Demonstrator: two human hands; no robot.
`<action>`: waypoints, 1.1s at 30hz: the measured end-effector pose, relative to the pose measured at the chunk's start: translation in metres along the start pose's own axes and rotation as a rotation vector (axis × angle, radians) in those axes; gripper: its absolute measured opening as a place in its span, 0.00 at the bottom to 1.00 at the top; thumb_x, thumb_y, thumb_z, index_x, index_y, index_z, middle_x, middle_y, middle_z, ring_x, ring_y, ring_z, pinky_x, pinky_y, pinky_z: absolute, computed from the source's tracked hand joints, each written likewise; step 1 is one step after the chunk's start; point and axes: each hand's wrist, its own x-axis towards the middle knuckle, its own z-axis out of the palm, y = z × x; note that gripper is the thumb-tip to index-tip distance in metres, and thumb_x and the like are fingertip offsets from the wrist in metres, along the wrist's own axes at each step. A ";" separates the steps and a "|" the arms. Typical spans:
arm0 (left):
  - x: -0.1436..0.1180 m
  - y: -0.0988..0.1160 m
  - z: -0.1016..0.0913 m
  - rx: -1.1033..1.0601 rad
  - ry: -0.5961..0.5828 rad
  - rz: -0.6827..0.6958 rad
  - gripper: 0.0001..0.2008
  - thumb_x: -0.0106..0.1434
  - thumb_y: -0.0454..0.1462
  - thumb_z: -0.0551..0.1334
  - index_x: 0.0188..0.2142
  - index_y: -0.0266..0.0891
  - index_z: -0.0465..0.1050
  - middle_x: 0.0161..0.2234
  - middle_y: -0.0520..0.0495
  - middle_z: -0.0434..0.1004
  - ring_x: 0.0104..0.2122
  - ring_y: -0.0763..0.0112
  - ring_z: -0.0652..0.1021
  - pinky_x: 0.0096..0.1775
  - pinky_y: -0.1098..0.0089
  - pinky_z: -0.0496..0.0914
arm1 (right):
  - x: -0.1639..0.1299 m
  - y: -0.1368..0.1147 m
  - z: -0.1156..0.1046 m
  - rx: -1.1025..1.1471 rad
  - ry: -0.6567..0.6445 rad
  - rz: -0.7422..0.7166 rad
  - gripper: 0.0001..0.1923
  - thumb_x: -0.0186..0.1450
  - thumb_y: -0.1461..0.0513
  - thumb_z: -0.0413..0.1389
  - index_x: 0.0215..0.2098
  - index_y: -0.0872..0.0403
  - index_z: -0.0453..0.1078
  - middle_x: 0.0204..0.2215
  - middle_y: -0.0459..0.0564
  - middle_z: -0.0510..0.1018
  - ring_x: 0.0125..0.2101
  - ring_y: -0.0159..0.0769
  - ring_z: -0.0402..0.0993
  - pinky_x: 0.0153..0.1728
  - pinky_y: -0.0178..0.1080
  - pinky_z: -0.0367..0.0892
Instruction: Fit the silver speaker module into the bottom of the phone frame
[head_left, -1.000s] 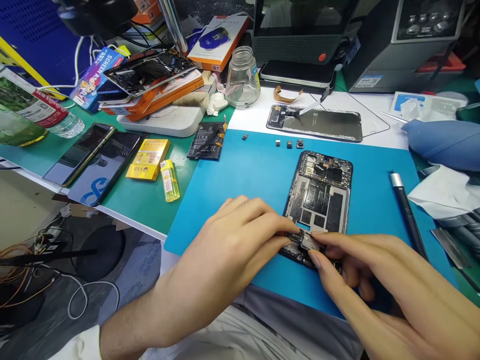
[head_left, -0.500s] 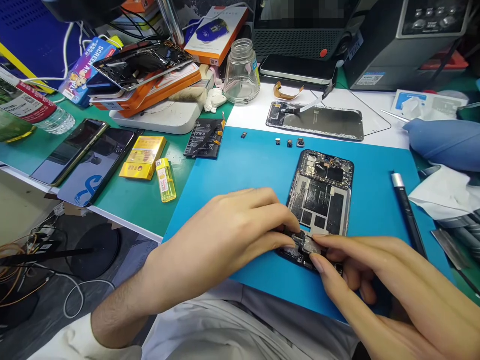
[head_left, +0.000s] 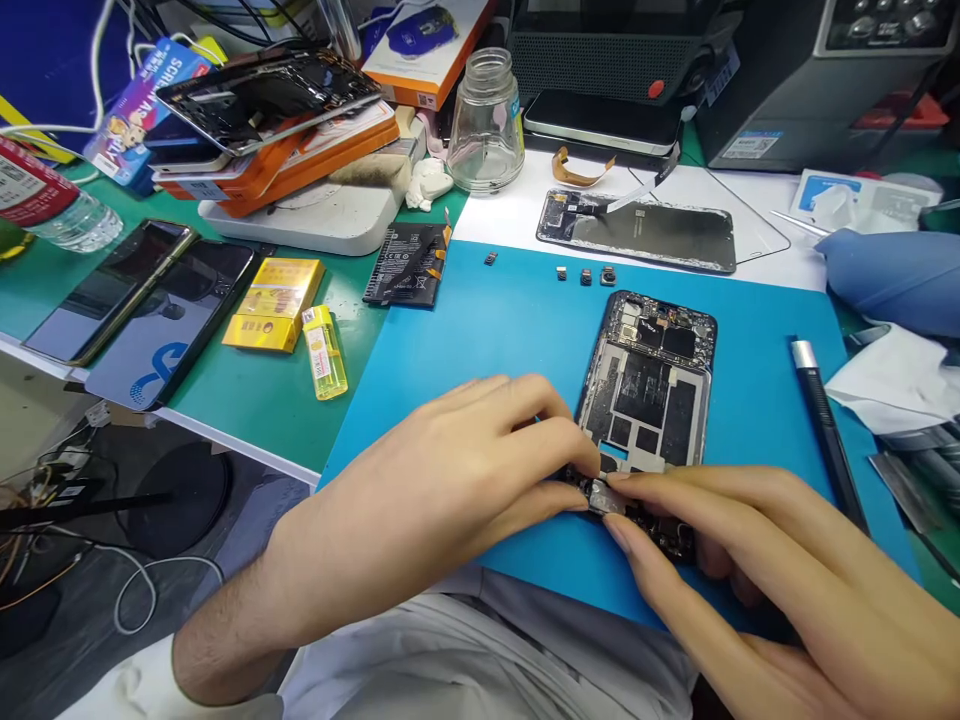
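Note:
An opened smartphone (head_left: 652,395) lies on the blue mat, its circuit board at the far end and its battery bay bare. Over its near end is a small grey-and-black phone part (head_left: 604,498), perhaps a speaker module. My right hand (head_left: 750,540) pinches this part between thumb and index finger. From the other side, the thumb and index finger of my left hand (head_left: 465,490) close on its left end. My fingertips hide some of the part and the phone's near corners. Several tiny camera modules (head_left: 586,276) sit on the mat beyond the phone.
Behind the mat lie a detached screen (head_left: 660,236) and a glass jar (head_left: 487,130). A phone battery (head_left: 409,265), yellow lighter (head_left: 325,355), yellow box (head_left: 276,305) and two phones (head_left: 169,320) are on the left. A black pen-like tool (head_left: 825,430) lies right.
The small part in my fingers has turned and shifted slightly left, and now shows a lighter grey face. My right fingertips have moved left, closer to my left fingertips. The view has shifted a little.

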 end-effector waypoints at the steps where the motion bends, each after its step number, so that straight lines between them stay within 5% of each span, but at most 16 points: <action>1: 0.000 -0.001 0.000 0.003 0.003 0.004 0.08 0.94 0.39 0.68 0.57 0.38 0.87 0.54 0.49 0.87 0.52 0.67 0.87 0.55 0.68 0.79 | 0.000 0.001 0.000 -0.009 -0.011 -0.009 0.11 0.97 0.51 0.58 0.65 0.44 0.81 0.54 0.41 0.88 0.49 0.28 0.90 0.50 0.34 0.78; 21: -0.013 -0.003 -0.002 0.004 0.025 -0.012 0.10 0.96 0.41 0.66 0.59 0.40 0.86 0.58 0.52 0.85 0.55 0.72 0.85 0.60 0.71 0.76 | -0.002 0.006 -0.001 -0.035 -0.115 -0.026 0.13 0.97 0.49 0.58 0.71 0.38 0.81 0.58 0.41 0.89 0.46 0.29 0.93 0.26 0.38 0.75; 25: -0.014 0.004 -0.003 0.032 0.008 -0.065 0.09 0.95 0.35 0.65 0.60 0.42 0.88 0.58 0.53 0.85 0.49 0.73 0.85 0.54 0.70 0.77 | -0.010 0.008 -0.001 -0.014 -0.114 -0.035 0.13 0.96 0.52 0.60 0.74 0.37 0.81 0.61 0.39 0.89 0.51 0.29 0.91 0.32 0.38 0.77; 29: -0.011 0.008 -0.006 0.047 0.004 -0.095 0.16 0.95 0.33 0.61 0.52 0.42 0.89 0.53 0.53 0.87 0.42 0.72 0.82 0.43 0.68 0.77 | -0.019 0.010 0.000 -0.005 -0.134 -0.039 0.29 0.95 0.56 0.61 0.89 0.24 0.69 0.70 0.35 0.87 0.61 0.33 0.90 0.44 0.41 0.82; 33: -0.009 0.010 -0.008 0.063 0.005 -0.093 0.18 0.94 0.32 0.60 0.49 0.42 0.90 0.51 0.53 0.87 0.40 0.73 0.81 0.42 0.68 0.76 | -0.022 0.008 -0.003 -0.015 -0.082 0.061 0.20 0.94 0.52 0.66 0.80 0.35 0.78 0.66 0.38 0.88 0.55 0.31 0.91 0.42 0.40 0.81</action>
